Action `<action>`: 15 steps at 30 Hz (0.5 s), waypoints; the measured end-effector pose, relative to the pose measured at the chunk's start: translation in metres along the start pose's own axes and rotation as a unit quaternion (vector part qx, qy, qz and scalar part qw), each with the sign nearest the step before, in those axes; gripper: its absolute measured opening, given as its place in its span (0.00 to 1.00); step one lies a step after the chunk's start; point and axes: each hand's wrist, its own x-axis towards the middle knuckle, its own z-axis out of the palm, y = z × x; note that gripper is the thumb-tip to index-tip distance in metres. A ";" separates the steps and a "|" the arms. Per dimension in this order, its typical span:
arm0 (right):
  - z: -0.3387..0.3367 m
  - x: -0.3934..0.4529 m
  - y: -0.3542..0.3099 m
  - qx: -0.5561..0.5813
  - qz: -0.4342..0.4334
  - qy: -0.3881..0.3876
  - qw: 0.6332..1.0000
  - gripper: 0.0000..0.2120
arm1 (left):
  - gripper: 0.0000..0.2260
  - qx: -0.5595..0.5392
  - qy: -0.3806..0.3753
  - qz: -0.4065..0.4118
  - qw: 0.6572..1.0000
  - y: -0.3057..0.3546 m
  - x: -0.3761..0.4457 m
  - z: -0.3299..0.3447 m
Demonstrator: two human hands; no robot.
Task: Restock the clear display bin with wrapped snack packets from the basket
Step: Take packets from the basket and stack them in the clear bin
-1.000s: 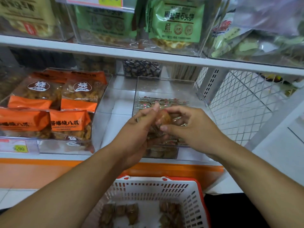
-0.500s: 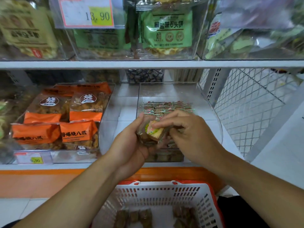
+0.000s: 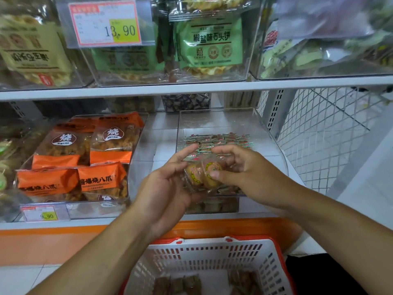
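a clear-wrapped snack packet sits between both hands over the front of the clear display bin. left hand cradles it at 9 o'clock, right hand pinches it from 3 o'clock. basket lies at 6 o'clock.

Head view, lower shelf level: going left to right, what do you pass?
Orange snack packs → left hand → wrapped snack packet → right hand → clear display bin wall → white wire mesh panel.

Even, fairly bright light with soft shadows, pale glare on the clear display bin, wide-angle bending and blur toward the edges.
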 end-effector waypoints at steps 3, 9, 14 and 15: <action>-0.001 0.001 0.003 0.048 0.024 -0.001 0.999 0.16 | 0.21 -0.022 0.014 0.010 1.000 0.000 0.000 0.001; -0.010 0.001 0.000 0.074 -0.007 0.024 0.997 0.15 | 0.16 -0.003 0.050 0.042 0.998 0.000 0.000 -0.001; -0.006 -0.002 -0.001 0.099 0.031 -0.021 0.994 0.20 | 0.19 0.038 0.048 0.071 0.996 -0.003 0.001 -0.002; -0.005 -0.001 0.000 0.112 0.042 -0.018 0.993 0.21 | 0.19 0.039 0.045 0.071 0.996 -0.004 0.001 -0.003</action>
